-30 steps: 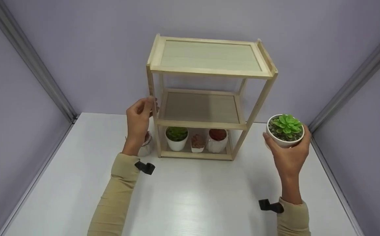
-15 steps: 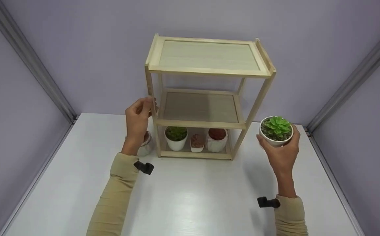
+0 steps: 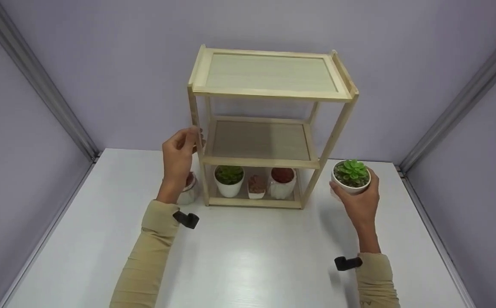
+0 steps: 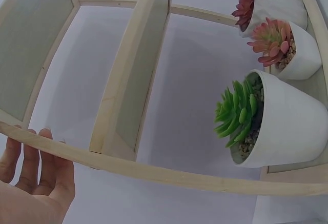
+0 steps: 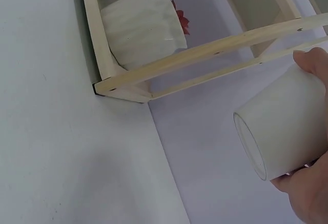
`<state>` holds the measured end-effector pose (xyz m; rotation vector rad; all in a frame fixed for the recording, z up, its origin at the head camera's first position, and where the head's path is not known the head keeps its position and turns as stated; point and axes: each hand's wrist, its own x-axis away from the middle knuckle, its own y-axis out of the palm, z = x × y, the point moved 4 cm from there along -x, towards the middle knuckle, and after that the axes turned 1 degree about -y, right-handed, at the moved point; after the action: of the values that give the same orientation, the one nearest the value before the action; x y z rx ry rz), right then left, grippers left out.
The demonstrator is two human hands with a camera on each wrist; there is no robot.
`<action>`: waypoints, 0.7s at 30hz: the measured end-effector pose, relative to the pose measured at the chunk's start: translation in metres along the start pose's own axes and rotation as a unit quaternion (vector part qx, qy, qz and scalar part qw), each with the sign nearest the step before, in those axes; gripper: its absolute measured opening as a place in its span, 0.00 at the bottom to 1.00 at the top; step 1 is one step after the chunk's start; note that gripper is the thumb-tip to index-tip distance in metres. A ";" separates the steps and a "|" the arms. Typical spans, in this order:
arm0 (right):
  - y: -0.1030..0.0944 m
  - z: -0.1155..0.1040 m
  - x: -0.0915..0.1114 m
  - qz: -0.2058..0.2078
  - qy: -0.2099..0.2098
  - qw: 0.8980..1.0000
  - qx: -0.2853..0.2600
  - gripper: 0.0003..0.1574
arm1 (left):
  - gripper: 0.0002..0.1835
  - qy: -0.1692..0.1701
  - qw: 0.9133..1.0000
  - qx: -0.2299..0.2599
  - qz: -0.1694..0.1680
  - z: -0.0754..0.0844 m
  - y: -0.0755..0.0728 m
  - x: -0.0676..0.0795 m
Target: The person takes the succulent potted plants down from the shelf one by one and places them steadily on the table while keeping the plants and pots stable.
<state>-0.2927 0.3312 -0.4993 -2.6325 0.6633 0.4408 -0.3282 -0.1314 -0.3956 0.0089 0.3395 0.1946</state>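
A three-tier wooden shelf (image 3: 260, 162) stands against the back wall. My left hand (image 3: 176, 158) grips its left front post, thumb in front; in the left wrist view the fingers (image 4: 47, 157) reach around the post. My right hand (image 3: 362, 207) holds a green succulent in a white pot (image 3: 351, 176), right of the shelf and above the table. The right wrist view shows this pot's bare white underside tilted toward the camera. On the bottom tier, left to right, are a green succulent (image 4: 238, 114), a small pink succulent (image 4: 274, 42) and a dark red succulent (image 4: 246, 8), all in white pots.
Another whitish pot (image 3: 188, 193) stands on the white table (image 3: 248, 256) just left of the shelf, partly hidden by my left wrist. Grey metal profiles (image 3: 457, 98) run along the corners of the pale walls.
My right hand has moved left toward the shelf and slightly lower in view with the potted green succulent. The left hand has stayed on the post.
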 end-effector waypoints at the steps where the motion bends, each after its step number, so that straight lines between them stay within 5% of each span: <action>1: 0.000 0.002 -0.001 -0.010 0.004 1.000 -0.002 0.64 | 0.17 0.002 1.000 -0.001 0.001 0.000 0.000 0.000; 10: 0.007 0.021 -0.012 -0.093 0.030 0.995 -0.008 0.63 | 0.17 0.006 1.000 -0.003 0.002 0.001 0.000 0.000; 21: 0.009 0.043 -0.020 -0.131 0.051 0.990 -0.023 0.66 | 0.16 0.006 1.000 -0.003 0.005 0.002 0.000 0.001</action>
<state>-0.3229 0.3501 -0.5320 -2.7505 0.3331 0.2490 -0.3264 -0.1307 -0.3935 0.0042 0.3509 0.2046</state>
